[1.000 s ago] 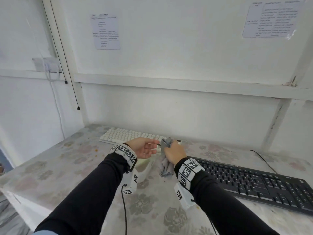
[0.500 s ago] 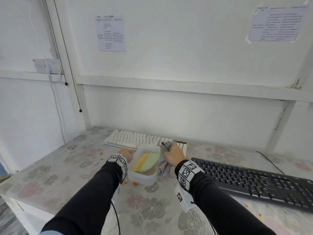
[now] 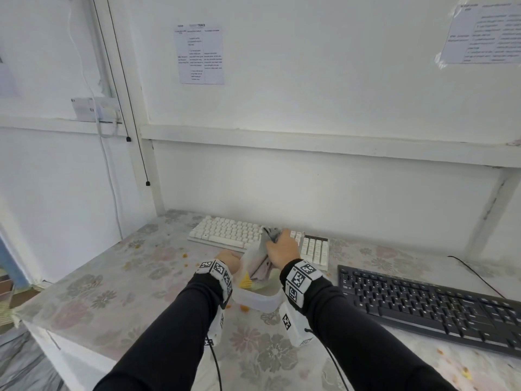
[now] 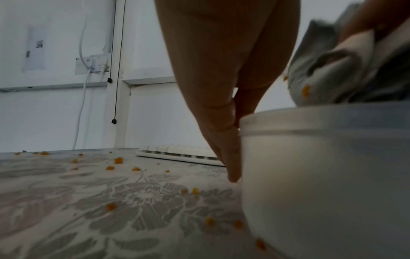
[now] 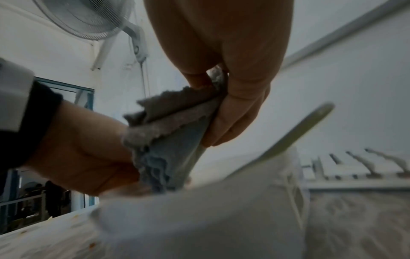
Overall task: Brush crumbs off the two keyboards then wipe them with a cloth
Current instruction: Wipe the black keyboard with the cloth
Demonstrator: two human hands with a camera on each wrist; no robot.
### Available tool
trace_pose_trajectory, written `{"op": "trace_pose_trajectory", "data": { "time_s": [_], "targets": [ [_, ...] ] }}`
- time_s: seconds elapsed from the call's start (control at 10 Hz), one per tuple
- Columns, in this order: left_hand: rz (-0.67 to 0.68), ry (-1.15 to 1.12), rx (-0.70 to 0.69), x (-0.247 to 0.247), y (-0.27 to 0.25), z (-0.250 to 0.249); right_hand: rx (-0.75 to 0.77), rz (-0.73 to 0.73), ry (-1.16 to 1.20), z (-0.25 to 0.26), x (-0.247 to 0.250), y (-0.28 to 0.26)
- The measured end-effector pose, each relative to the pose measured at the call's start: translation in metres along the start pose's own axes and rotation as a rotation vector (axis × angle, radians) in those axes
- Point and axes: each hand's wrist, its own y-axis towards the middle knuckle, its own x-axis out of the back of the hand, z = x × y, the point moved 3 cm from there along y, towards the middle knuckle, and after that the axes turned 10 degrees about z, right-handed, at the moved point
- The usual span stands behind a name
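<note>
While the left hand (image 4: 221, 108) braces the tub (image 3: 255, 299) with straight fingers, it stays put. Right hand (image 3: 282, 253) pinches the cloth (image 5: 168, 133), likely lifting it clear of the brush (image 3: 245, 281).

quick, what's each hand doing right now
Left hand: open, straight fingers against the tub.
Right hand: pinching the cloth.

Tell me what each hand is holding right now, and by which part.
The right hand pinches the grey cloth by its bunched upper edge, over the white tub. The left hand holds nothing; its straight fingers rest against the tub's outer wall.
</note>
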Motion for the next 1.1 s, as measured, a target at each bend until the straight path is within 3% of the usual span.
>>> {"op": "trace_pose_trajectory", "data": {
  "time_s": [0.2, 0.4, 0.6, 0.7, 0.8, 0.9, 1.0, 1.1],
  "targets": [
    [0.026, 0.006, 0.046, 0.001, -0.004, -0.003, -0.173, 0.031, -0.107, -0.014, -0.016, 0.013],
    [-0.027, 0.124, 0.045, 0.000, 0.000, -0.007, -0.126, 0.047, -0.125, -0.014, -0.019, 0.015],
    [-0.057, 0.021, 0.078, 0.001, -0.008, -0.014, -0.139, -0.037, -0.279, -0.012, 0.007, 0.014],
    [0.000, 0.322, 0.022, -0.003, 0.008, -0.014, -0.143, -0.171, -0.276, -0.013, 0.028, 0.015],
    [-0.033, 0.360, 0.023, -0.004, 0.011, -0.017, -0.105, -0.213, -0.108, -0.020, 0.044, 0.016],
    [-0.111, 0.342, -0.168, -0.011, 0.001, -0.030, -0.081, -0.253, 0.072, -0.028, 0.053, 0.012],
    [0.135, 0.427, -0.279, -0.035, -0.008, -0.047, -0.089, -0.314, 0.154, -0.041, 0.056, 0.015],
    [0.287, 0.557, -0.212, -0.050, -0.010, -0.053, -0.097, -0.338, 0.184, -0.047, 0.057, 0.016]
  ]
}}
